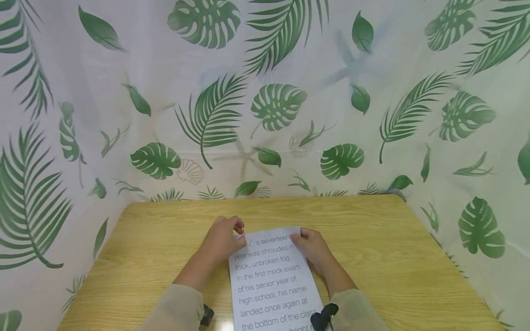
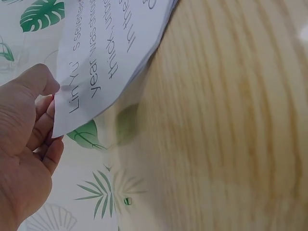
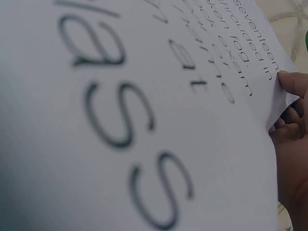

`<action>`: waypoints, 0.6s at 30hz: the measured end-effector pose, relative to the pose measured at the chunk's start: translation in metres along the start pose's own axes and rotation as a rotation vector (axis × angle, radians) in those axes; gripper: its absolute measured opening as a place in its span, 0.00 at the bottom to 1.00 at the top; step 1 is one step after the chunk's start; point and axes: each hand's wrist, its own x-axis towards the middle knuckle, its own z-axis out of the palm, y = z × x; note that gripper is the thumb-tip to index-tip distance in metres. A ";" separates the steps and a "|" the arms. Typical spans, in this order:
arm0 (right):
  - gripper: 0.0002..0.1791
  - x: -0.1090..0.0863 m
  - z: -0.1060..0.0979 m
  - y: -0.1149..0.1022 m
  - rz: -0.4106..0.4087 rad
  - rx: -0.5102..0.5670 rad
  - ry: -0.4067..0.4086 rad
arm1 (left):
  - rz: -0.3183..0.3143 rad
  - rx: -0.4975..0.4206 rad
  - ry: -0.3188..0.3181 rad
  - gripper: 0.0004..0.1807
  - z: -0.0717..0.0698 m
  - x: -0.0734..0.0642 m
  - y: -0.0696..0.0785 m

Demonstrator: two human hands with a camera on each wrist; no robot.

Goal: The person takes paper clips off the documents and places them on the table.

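Note:
A white sheet of paper (image 1: 271, 280) with printed text lies lengthwise over the wooden table (image 1: 393, 257), its far end lifted. My left hand (image 1: 225, 239) pinches the sheet's far left corner between thumb and fingers; the left wrist view shows that corner of the paper (image 2: 103, 57) held by the left hand (image 2: 29, 144) above the table (image 2: 221, 134). My right hand (image 1: 312, 246) pinches the far right corner. In the right wrist view the paper (image 3: 134, 125) fills the frame, with the right hand (image 3: 291, 125) gripping its edge.
A white curtain with green leaf prints (image 1: 265, 101) walls in the table at the back and both sides. Black wrist-camera mounts (image 1: 325, 315) sit on my forearms near the table's front edge.

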 end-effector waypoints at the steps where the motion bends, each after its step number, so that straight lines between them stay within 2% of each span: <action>1: 0.19 0.000 0.000 0.000 0.001 0.000 -0.001 | 0.001 0.002 0.006 0.17 -0.001 -0.001 -0.001; 8: 0.20 -0.001 0.001 -0.001 -0.004 0.005 -0.001 | 0.020 0.012 0.047 0.17 -0.009 -0.008 -0.008; 18: 0.19 0.000 0.000 0.002 0.001 0.013 0.003 | -0.016 0.021 0.084 0.15 -0.019 -0.020 -0.028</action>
